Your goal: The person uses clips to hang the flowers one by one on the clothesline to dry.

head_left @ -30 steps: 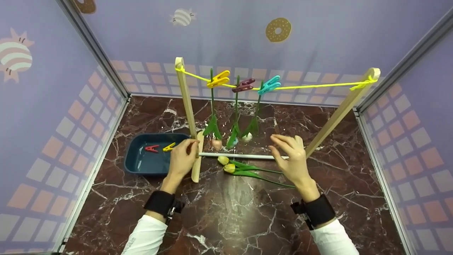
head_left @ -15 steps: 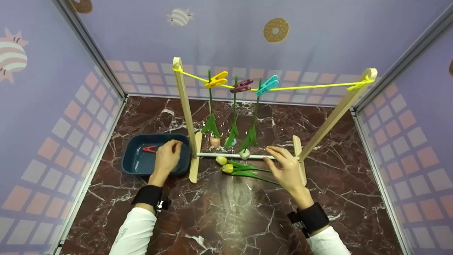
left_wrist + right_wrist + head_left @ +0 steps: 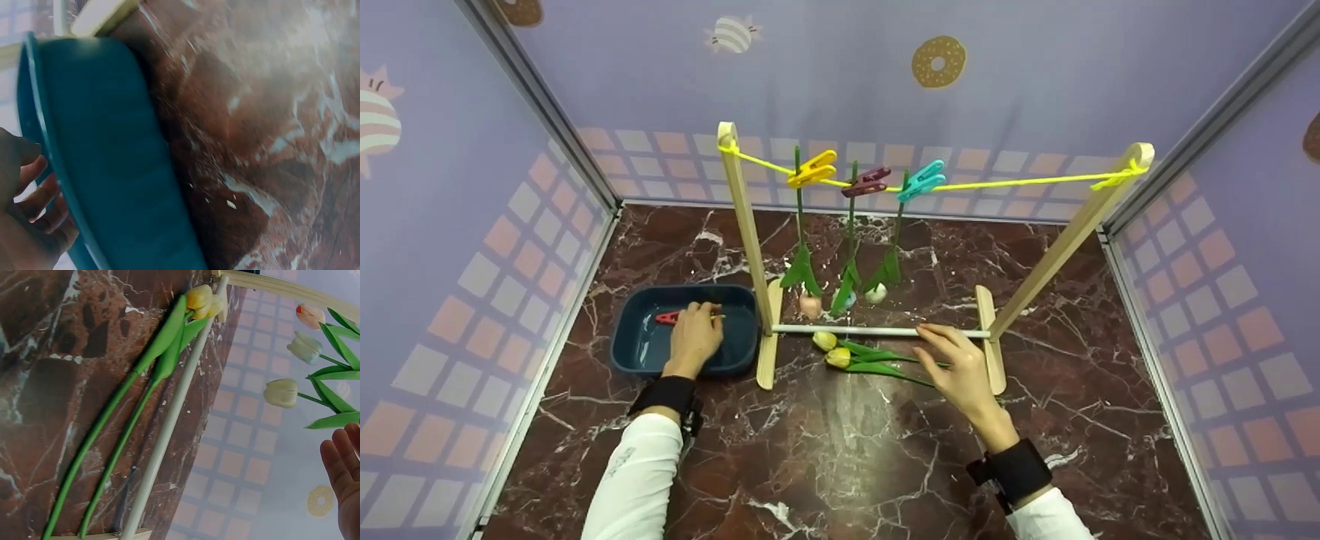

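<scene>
My left hand (image 3: 695, 339) reaches down into the dark blue basin (image 3: 631, 366), its fingers loosely bent in the left wrist view. Beside its fingertips shows a bit of a yellow clothespin (image 3: 721, 316), mostly hidden by the hand. A red clothespin (image 3: 667, 318) lies just left of it. My right hand (image 3: 964, 373) hovers with relaxed fingers above the stems of two yellow tulips (image 3: 838, 357) lying on the marbled surface. Three tulips hang head down from a yellow cord (image 3: 1005, 183), clipped by a yellow clothespin (image 3: 813, 169), a maroon clothespin (image 3: 866, 182) and a turquoise clothespin (image 3: 922, 181).
The cord is tied between a left wooden post (image 3: 747, 225) and a right wooden post (image 3: 1046, 259), both on wooden feet. A white rod (image 3: 877, 331) joins them low down, behind the lying tulips. Patterned panels (image 3: 840, 82) enclose the back and sides.
My left hand has moved left and down from the rack's left foot into the basin. My right hand has shifted slightly left and down. The white tulip has swung on its clip.
</scene>
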`<control>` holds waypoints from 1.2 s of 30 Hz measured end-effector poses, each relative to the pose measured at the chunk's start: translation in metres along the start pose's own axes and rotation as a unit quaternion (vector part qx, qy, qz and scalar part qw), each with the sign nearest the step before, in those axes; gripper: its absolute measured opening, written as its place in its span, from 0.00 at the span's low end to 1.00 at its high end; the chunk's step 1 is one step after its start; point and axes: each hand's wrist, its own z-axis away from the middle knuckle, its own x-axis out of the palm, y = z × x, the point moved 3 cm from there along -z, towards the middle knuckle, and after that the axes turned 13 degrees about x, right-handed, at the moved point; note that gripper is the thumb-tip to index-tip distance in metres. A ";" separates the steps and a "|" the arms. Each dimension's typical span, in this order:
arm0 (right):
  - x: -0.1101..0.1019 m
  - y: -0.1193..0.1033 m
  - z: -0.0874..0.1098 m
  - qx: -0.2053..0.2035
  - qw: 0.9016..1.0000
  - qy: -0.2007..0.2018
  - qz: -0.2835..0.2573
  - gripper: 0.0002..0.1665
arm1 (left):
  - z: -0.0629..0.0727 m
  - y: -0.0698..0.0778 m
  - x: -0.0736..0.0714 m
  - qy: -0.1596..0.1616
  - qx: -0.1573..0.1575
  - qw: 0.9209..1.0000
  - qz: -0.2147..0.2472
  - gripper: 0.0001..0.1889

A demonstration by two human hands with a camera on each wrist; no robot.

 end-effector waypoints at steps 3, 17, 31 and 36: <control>0.001 0.003 0.003 -0.002 1.000 -0.005 0.014 0.21 | -0.003 -0.007 0.003 -0.028 -0.015 0.999 -0.019 0.19; 0.005 0.015 0.015 0.032 0.998 -0.030 0.047 0.25 | -0.017 -0.013 0.015 -0.091 -0.040 0.994 -0.042 0.27; 0.010 0.023 0.025 0.162 0.979 -0.111 0.052 0.30 | -0.009 -0.015 0.017 -0.035 -0.056 0.996 -0.065 0.14; 0.013 0.025 0.026 0.190 0.974 -0.124 0.030 0.32 | -0.007 -0.012 0.018 -0.015 -0.038 0.997 -0.060 0.13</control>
